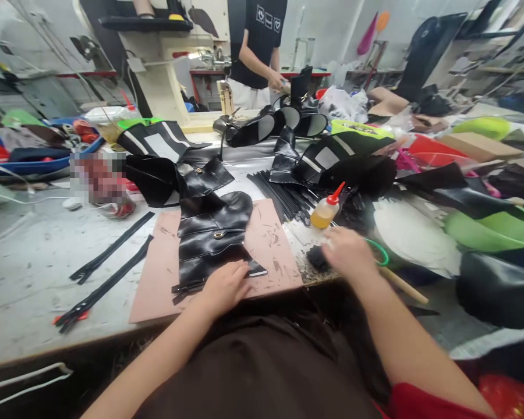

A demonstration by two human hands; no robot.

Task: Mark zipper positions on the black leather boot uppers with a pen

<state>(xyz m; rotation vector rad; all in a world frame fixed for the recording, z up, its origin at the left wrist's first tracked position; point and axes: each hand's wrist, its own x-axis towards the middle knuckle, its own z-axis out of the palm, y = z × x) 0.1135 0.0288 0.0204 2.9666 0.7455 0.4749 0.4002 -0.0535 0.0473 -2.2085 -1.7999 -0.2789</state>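
My left hand [227, 285] lies on the lower edge of a black leather boot upper [216, 224], which has a small gold buckle. Its fingers rest slightly bent on the leather, with the thumb apart from them. A black zipper [187, 287] runs along that edge and passes under the hand. The upper lies on a pinkish board [157, 279]. My right hand [349, 251] is smeared by motion, beside a small black piece [318, 257] and just in front of a glue bottle [325, 210] with a red nozzle. Whether it holds anything cannot be made out.
Two black zippers [109, 279] lie at left. Black strips [282, 195] and more boot uppers [332, 154] are behind the board. A wooden handle [404, 285] and white sheets [414, 235] are at right. A person [262, 52] stands across the table near boots.
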